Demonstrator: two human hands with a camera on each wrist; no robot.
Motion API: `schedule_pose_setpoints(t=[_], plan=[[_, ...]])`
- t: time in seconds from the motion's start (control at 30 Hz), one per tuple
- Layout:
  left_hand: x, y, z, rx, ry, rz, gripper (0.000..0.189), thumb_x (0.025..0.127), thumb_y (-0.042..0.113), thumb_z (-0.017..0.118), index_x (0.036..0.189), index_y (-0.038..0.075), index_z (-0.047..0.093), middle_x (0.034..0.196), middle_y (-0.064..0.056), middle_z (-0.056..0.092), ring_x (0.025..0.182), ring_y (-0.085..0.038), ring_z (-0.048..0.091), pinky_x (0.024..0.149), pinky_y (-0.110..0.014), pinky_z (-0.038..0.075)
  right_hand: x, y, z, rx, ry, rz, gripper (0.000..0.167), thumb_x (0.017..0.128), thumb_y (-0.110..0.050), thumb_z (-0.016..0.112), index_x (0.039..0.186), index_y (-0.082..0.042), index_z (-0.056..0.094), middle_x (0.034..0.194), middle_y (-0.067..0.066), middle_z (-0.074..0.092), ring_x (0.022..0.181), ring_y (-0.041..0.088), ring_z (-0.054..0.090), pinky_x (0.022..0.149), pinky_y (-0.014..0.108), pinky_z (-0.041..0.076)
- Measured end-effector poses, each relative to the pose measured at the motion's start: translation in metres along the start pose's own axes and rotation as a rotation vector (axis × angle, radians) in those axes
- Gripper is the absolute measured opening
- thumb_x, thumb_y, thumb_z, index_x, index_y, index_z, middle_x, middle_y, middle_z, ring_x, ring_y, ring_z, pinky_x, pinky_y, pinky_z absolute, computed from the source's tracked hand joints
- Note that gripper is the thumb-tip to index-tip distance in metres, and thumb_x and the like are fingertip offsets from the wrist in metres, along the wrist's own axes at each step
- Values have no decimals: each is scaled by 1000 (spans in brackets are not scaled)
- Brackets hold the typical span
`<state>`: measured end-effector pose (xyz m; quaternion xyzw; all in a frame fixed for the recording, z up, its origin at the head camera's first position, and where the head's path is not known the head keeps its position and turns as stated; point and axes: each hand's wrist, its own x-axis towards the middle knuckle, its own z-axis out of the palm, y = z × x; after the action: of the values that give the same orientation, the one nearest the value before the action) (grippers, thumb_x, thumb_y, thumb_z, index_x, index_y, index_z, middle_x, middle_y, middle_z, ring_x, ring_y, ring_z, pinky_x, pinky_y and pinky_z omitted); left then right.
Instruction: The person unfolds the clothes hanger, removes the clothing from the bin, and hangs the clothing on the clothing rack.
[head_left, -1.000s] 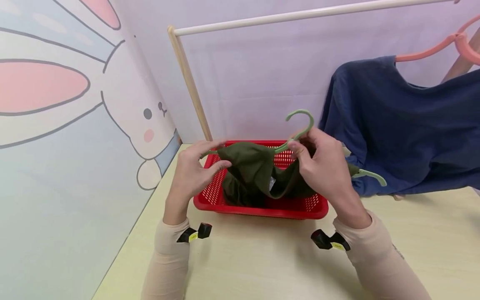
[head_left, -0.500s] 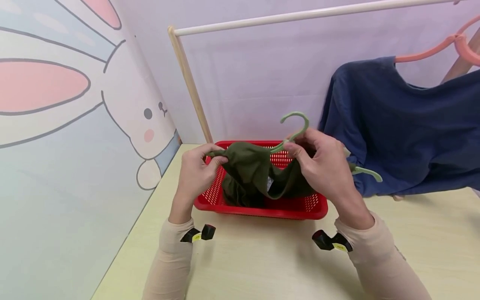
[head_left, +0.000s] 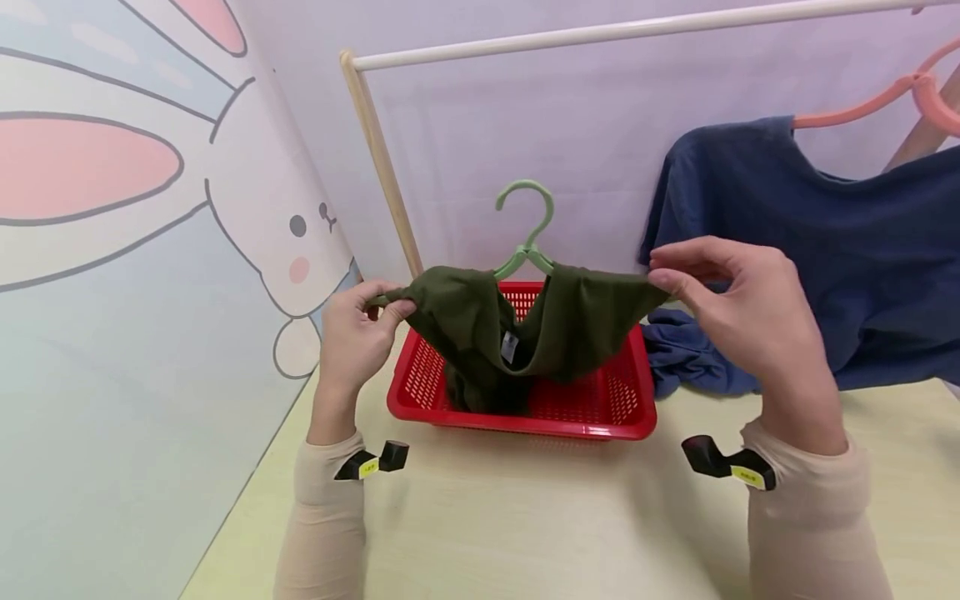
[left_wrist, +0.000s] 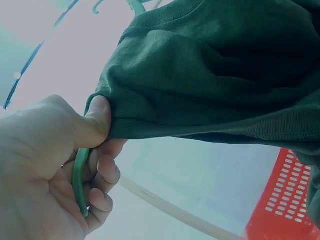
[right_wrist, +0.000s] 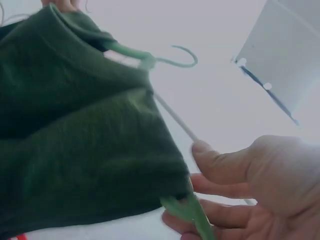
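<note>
A dark green shirt [head_left: 600, 317] hangs spread on a light green hanger [head_left: 525, 252], its hook upright above the neckline. A white label [head_left: 508, 347] shows inside the collar. My left hand [head_left: 351, 342] pinches the shirt's left end together with the hanger arm; in the left wrist view the hanger tip [left_wrist: 78, 182] runs down into the curled fingers. At the other end, my right hand [head_left: 757, 312] has thumb and fingers spread apart around the hanger's end. The right wrist view shows its fingers behind the protruding hanger tip [right_wrist: 200, 220], the thumb off the cloth.
A red perforated basket [head_left: 525, 427] stands on the pale table [head_left: 525, 517] below the shirt, whose lower part sits inside. Behind is a rack with a white rail [head_left: 600, 33] and wooden post [head_left: 382, 158]. A blue shirt [head_left: 810, 250] hangs on a pink hanger [head_left: 862, 108] at right.
My right hand has let go of the hanger's neck and moved right to the shirt's far end. The hanger and shirt have shifted left and turned level; my left hand has closed on the left end.
</note>
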<state>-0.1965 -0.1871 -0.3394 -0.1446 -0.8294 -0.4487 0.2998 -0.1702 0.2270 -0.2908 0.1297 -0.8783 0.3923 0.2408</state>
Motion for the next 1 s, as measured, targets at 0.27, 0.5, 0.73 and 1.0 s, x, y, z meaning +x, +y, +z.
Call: schedule_pose_setpoints(t=[0.27,0.5,0.73,1.0], plan=[[0,-1,-2,-10,2,-42,6,98,5,86,97,0,84,81,-14,67,77,-25,48,67,-30,36,3,4,2,21,39,40,12,101,-22,86,111,-16,90,92,-8,81,76,12,63,60,20,46],[1,-3,-3,-11,8,-54,6,99,6,85,98,0,84,79,-14,63,75,-26,46,63,-30,33,2,6,-5,47,112,121,19,104,-26,82,116,-13,89,89,-26,74,86,17,63,56,22,44],[2,-4,-7,-41,24,-73,7,99,6,85,98,-1,84,79,-14,62,71,-26,46,56,-27,33,4,12,-14,27,165,160,22,106,-27,80,120,-12,88,94,-28,74,90,17,60,61,19,45],[2,-4,-10,-85,59,-99,7,99,5,84,100,-2,84,83,-15,64,73,-25,49,59,-27,36,5,20,-24,15,173,163,23,104,-25,82,118,-7,87,86,-36,69,90,8,63,67,11,49]])
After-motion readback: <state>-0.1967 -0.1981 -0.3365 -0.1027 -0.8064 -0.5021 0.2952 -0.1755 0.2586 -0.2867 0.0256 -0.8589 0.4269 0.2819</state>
